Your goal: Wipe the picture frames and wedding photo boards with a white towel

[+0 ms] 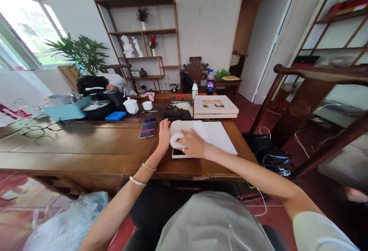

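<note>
L hand (pixel 164 132): fingers extended, nothing seen in it, just beside L edge of white fluffy cloth (pixel 191 126). R hand (pixel 194 143): fingers curled on bunched near-L part of cloth, holding it. Cloth sits on white flat panel (pixel 221 136), dark bit showing at panel's near-L corner; panel's on wood table (pixel 115 143), R end.

Phone (pixel 148 127) lies L of L hand, screen lit. Beyond cloth: dark pic panel (pixel 178 108), framed pic (pixel 215 107) to its R. Behind: red scissors (pixel 181 96), white btl (pixel 194 90), cola btl (pixel 210 83) w/ blue cap. Far L: teapot (pixel 131 106), blue box (pixel 115 116).
</note>
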A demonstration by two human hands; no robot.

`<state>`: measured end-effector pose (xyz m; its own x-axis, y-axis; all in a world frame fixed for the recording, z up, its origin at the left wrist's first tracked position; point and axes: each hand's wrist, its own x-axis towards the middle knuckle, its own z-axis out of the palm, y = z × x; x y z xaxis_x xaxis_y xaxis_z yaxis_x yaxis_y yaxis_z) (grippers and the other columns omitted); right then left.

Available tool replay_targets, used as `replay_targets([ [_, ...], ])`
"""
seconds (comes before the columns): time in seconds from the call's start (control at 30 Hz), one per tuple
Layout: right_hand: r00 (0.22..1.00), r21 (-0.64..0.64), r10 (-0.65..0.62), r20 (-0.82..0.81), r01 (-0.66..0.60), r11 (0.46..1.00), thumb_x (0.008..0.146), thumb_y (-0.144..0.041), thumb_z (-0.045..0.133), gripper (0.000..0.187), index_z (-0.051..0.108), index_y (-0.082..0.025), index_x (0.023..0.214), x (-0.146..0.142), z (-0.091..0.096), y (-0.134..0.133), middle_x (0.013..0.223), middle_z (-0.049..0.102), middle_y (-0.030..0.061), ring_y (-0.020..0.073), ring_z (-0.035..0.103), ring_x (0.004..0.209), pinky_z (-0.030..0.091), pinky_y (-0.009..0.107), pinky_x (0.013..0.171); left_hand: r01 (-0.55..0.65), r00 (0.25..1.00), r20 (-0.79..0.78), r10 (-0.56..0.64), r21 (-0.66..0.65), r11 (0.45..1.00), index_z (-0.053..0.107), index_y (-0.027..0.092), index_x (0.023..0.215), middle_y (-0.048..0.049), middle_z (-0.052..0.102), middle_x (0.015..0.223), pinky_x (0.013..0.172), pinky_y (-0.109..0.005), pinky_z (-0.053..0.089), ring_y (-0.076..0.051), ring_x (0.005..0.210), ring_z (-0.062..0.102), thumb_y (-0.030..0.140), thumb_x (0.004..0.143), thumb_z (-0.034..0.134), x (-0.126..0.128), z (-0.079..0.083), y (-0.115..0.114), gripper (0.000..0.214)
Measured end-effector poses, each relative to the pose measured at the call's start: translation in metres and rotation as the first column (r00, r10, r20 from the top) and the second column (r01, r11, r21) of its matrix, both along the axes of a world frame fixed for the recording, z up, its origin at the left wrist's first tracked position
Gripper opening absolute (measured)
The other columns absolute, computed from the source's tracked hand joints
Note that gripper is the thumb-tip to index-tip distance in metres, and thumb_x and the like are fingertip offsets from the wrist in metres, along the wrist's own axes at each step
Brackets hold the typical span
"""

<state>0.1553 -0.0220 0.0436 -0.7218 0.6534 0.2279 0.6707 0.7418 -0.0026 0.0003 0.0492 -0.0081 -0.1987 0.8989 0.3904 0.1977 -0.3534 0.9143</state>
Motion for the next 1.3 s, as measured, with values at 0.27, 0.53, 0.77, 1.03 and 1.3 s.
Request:
replay_targets([
  [0.27,0.999,0.152,-0.051,-0.014,0.052,0.987,0.079,-0.023,0.061,0.037,0.061,-0.022,0.116,0.009,-0.004,-0.059,0.15,0.03,0.0129,0.0379,0.021,0.138,0.023,0.059,0.106,0.125,0.94,0.335,-0.062,-0.172,0.977,0.043,0.028,0.12,-0.0078,0.047,0.133,0.058,-0.025,0.052,-0.016,0.085,0.064,0.055,0.09,0.035,-0.013,0.035,-0.032,0.042],
  [0.53,0.984,0.336,-0.023,-0.174,0.081,0.938,0.082,-0.012,0.046,0.024,0.065,-0.019,0.094,0.028,0.013,-0.058,0.132,0.053,0.016,0.0321,0.048,0.121,0.046,0.045,0.091,0.194,0.899,0.412,-0.15,-0.067,0.979,0.038,0.029,0.127,-0.0099,0.046,0.135,0.066,-0.031,0.057,-0.023,0.104,0.061,0.058,0.089,0.034,-0.008,0.066,-0.048,0.048],
  [0.77,0.577,0.292,-0.059,-0.815,0.496,0.818,0.076,-0.033,0.065,0.022,0.057,-0.018,0.062,0.072,0.057,-0.048,0.053,0.055,0.0007,0.0171,0.056,0.056,0.051,0.033,0.06,0.392,0.833,0.507,-0.221,-0.259,0.883,0.042,0.021,0.128,-0.0139,0.05,0.133,0.096,-0.036,0.047,-0.023,0.124,0.05,0.028,0.083,0.058,0.036,0.032,-0.066,0.049],
  [1.03,-0.425,-0.065,0.086,-0.901,0.328,0.942,0.064,-0.023,0.077,0.036,0.066,-0.013,0.097,0.08,0.057,-0.035,0.088,0.069,0.0042,0.0218,0.065,0.088,0.054,0.04,0.083,0.531,0.597,0.762,-0.251,-0.142,0.835,0.06,0.016,0.107,-0.0126,0.064,0.118,0.087,-0.033,0.051,-0.024,0.105,0.062,0.028,0.073,0.074,0.069,0.021,-0.087,0.039],
  [1.3,-0.638,-0.395,-0.266,-0.723,0.066,0.916,0.059,-0.029,0.08,0.049,0.065,-0.012,0.102,0.111,0.005,-0.024,0.097,0.07,0.0078,0.0234,0.066,0.093,0.054,0.04,0.087,0.216,0.683,0.731,0.004,-0.207,0.954,0.062,0.014,0.094,-0.008,0.072,0.089,0.068,-0.027,0.055,-0.016,0.07,0.068,0.027,0.077,0.071,0.053,0.034,-0.063,0.024],
])
